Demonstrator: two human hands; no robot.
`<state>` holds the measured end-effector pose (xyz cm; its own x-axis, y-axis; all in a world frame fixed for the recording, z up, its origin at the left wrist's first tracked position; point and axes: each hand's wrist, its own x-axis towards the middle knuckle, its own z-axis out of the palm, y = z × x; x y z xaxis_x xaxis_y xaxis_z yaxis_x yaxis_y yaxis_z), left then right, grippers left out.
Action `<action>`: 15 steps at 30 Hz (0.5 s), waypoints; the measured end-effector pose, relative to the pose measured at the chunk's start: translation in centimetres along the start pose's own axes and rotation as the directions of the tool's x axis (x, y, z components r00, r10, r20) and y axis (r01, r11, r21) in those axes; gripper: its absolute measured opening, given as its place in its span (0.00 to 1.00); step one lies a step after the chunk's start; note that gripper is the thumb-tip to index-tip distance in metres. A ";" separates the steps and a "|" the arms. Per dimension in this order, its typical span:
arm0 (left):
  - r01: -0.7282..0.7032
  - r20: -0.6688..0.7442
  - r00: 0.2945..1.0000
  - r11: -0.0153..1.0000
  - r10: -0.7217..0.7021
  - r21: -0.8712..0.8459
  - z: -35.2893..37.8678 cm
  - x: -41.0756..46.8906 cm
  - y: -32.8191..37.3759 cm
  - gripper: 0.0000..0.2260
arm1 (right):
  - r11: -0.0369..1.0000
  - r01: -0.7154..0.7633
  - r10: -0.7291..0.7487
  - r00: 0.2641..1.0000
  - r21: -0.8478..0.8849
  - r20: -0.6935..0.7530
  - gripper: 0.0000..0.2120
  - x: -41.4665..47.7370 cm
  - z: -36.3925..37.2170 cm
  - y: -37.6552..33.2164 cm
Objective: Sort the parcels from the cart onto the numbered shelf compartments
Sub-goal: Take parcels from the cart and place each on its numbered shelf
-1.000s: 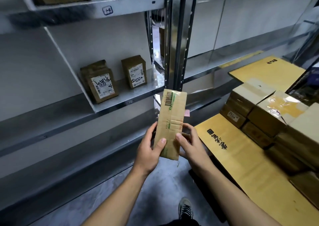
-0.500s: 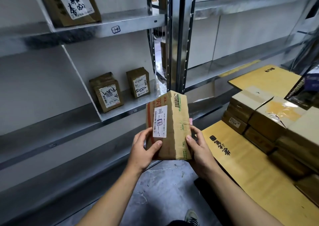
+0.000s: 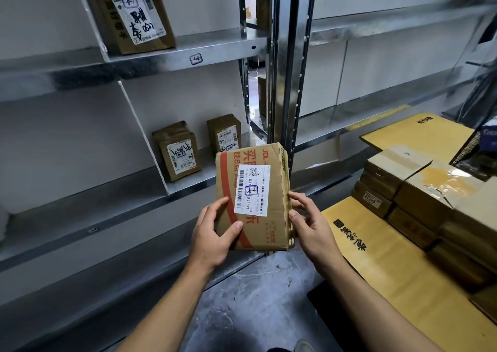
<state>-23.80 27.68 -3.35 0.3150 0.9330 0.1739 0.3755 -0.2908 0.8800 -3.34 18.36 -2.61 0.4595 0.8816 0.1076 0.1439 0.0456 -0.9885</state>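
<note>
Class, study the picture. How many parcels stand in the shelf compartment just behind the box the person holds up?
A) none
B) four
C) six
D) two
D: one labelled parcel and a second parcel stand side by side on that shelf, behind the held box.

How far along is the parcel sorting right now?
Done: one large brown labelled parcel stands on the upper grey metal shelf, and two small brown labelled parcels stand on the shelf below. In hand: left hand and right hand hold a red-striped cardboard box, label facing the camera. Left: the stacked cardboard boxes at right.
</note>
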 end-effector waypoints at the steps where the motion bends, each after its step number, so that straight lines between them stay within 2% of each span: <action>1: -0.018 -0.019 1.000 1.000 0.019 0.017 -0.2 0.0 0.2 0.28 | 1.000 -0.013 0.013 1.000 0.018 0.012 0.17 0.1 0.1 -0.3; 3: -0.057 -0.054 0.997 0.997 0.060 0.055 -0.6 0.0 0.6 0.27 | 0.999 -0.024 0.022 0.999 0.042 0.048 0.15 0.3 0.1 -1.3; 7: -0.164 -0.133 0.975 0.981 0.177 0.104 -1.0 0.7 2.3 0.26 | 0.999 0.005 -0.009 0.994 0.035 0.110 0.23 1.3 0.2 -3.6; 11: -0.261 -0.215 0.932 0.952 0.291 0.158 -1.5 2.7 4.8 0.26 | 0.997 0.071 -0.074 0.993 0.033 0.096 0.30 3.7 0.3 -5.6; 15: -0.330 -0.243 0.894 0.919 0.377 0.214 -2.9 6.1 8.0 0.25 | 0.987 0.149 -0.154 0.985 0.054 0.083 0.31 7.1 0.7 -8.7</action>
<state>-21.39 31.64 5.98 0.2118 0.7756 0.5947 0.4280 -0.6206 0.6570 -1.94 24.57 6.69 0.3575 0.9001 0.2489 0.1638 0.2020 -0.9656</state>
